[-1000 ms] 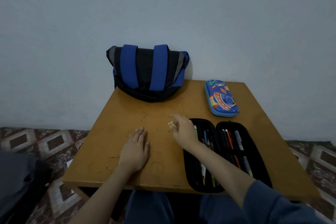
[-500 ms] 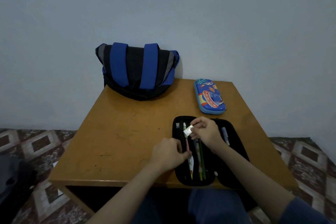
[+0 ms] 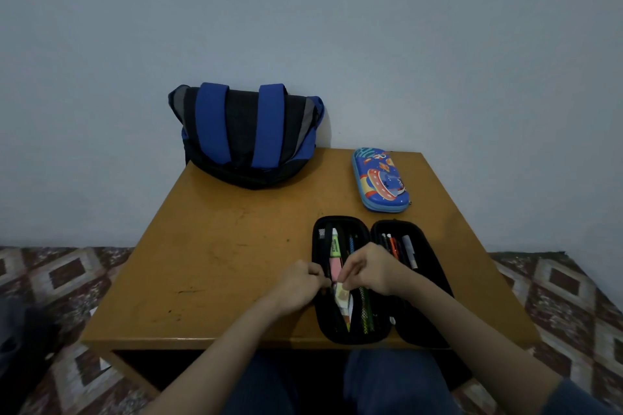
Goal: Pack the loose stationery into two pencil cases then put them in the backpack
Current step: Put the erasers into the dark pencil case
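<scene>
A black pencil case [image 3: 428, 246] lies unzipped and spread flat at the table's front right, with pens and pencils in both halves. My right hand [image 3: 374, 269] pinches a small pale eraser [image 3: 342, 291] low over the left half. My left hand [image 3: 300, 283] grips that half's left rim, fingers curled. A blue cartoon pencil case [image 3: 379, 180] lies zipped behind it. The blue and black backpack [image 3: 246, 135] stands against the wall at the back left.
The brown wooden table [image 3: 219, 263] has bare surface on its left half. A patterned floor [image 3: 60, 273] surrounds it, and a dark object [image 3: 20, 340] sits on the floor at the left.
My right hand carried the eraser from the table's middle over to the black case and lowered it into the left half. My left hand left the tabletop and took the case's rim.
</scene>
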A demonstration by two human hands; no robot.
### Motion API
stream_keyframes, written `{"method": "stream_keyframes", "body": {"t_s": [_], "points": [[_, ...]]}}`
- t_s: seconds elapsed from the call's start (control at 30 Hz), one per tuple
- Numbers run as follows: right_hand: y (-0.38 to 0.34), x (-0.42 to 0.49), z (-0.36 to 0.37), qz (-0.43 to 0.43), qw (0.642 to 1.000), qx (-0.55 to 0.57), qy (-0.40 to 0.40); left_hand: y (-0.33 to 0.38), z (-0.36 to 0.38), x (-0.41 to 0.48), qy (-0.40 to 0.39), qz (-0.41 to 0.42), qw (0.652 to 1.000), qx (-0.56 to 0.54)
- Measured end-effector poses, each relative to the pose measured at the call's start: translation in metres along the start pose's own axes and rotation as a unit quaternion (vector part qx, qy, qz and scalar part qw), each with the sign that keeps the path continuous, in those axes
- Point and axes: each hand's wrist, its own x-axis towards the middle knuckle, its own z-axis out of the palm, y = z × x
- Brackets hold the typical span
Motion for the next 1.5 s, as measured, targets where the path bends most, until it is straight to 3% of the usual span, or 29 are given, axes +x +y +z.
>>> {"method": "stream_keyframes", "body": {"t_s": [0.13,0.27,0.5,0.6,0.7,0.8,0.87,1.0,1.13,1.3,1.4,1.5], "points": [[-0.004,-0.006,0.010,-0.039,0.996,-0.080,0.006,-0.001,0.002,0.001,0.001,0.016,1.000,0.001],[-0.003,-0.011,0.016,-0.068,0.981,-0.170,0.068,-0.004,0.004,-0.002,0.002,0.051,0.999,-0.005],[0.004,-0.015,0.019,-0.087,0.981,-0.151,0.089,-0.010,0.005,0.000,0.017,0.086,0.995,0.057],[0.010,-0.015,0.012,-0.082,0.990,-0.083,0.073,-0.010,0.016,0.000,0.054,0.084,0.992,0.072],[0.020,-0.013,-0.006,-0.040,0.989,0.000,0.143,-0.009,0.019,-0.001,0.099,0.067,0.989,0.090],[0.045,-0.008,-0.032,0.059,0.953,-0.043,0.295,-0.007,0.015,-0.004,0.143,0.030,0.986,0.079],[0.060,-0.010,-0.046,0.144,0.926,-0.087,0.337,-0.005,0.013,-0.006,0.135,0.003,0.990,0.051],[0.070,-0.016,-0.055,0.248,0.926,-0.018,0.283,-0.009,0.014,-0.002,0.090,-0.024,0.995,0.024],[0.071,-0.023,-0.057,0.227,0.917,0.063,0.320,-0.010,0.014,-0.002,0.053,-0.012,0.998,-0.012],[0.049,-0.031,-0.064,0.178,0.878,0.298,0.329,-0.014,0.016,0.001,0.043,-0.013,0.998,-0.052],[0.037,-0.033,-0.058,0.109,0.907,0.316,0.255,-0.013,0.014,0.000,0.041,-0.005,0.995,-0.089],[0.031,-0.027,-0.041,0.058,0.964,0.192,0.173,-0.011,0.013,0.000,0.073,-0.010,0.990,-0.121]]}}
